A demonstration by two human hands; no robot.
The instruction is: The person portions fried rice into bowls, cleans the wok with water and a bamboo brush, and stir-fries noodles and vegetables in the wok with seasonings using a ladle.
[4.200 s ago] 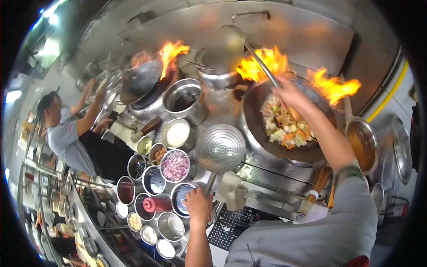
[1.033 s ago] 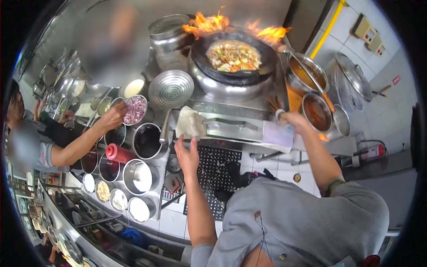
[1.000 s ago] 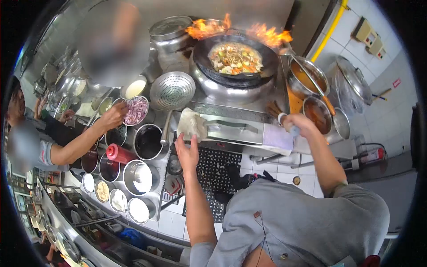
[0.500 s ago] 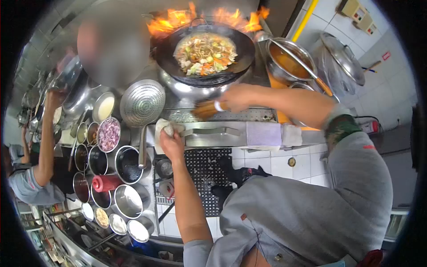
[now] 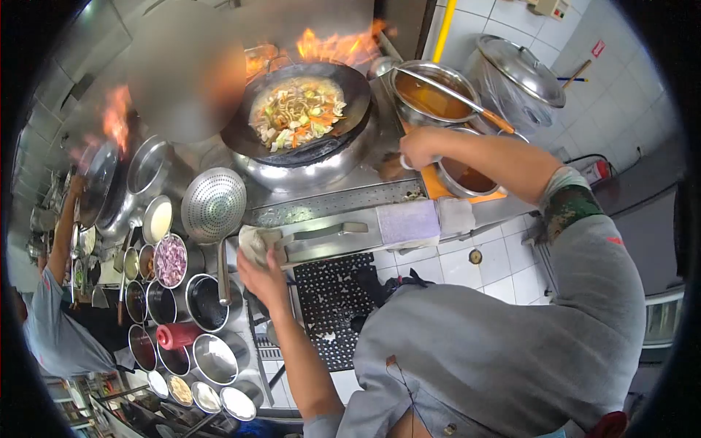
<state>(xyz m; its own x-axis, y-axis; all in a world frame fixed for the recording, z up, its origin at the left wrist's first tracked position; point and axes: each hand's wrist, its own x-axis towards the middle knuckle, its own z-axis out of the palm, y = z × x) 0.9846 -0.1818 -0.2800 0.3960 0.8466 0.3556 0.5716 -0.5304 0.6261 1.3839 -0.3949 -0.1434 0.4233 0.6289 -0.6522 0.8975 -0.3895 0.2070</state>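
Note:
In my right hand [image 5: 420,147] is a bamboo wok brush [image 5: 393,169], its bristles smeared by motion. The hand is closed around its banded end, right of the wok and beside a steel pot of brown liquid [image 5: 467,177]. My left hand [image 5: 264,283] is at the counter's front edge, fingers apart, beside a folded pale cloth [image 5: 257,244]; whether the fingertips touch it I cannot tell. A black wok [image 5: 354,102] on the burner holds noodles with chopped vegetables [image 5: 299,117] in broth.
Flames [image 5: 339,45] rise behind the wok. A ladle [image 5: 453,95] lies across a pot of orange-brown liquid [image 5: 434,77]. A perforated strainer [image 5: 213,204] and several steel containers stand left. At far left, a co-worker's hand [image 5: 76,185] is by another wok [image 5: 98,179] with fire.
My right hand has carried the brush rightward, away from the wok's front. My left hand has loosened from the cloth. The view has shifted, and fire has flared at the co-worker's wok.

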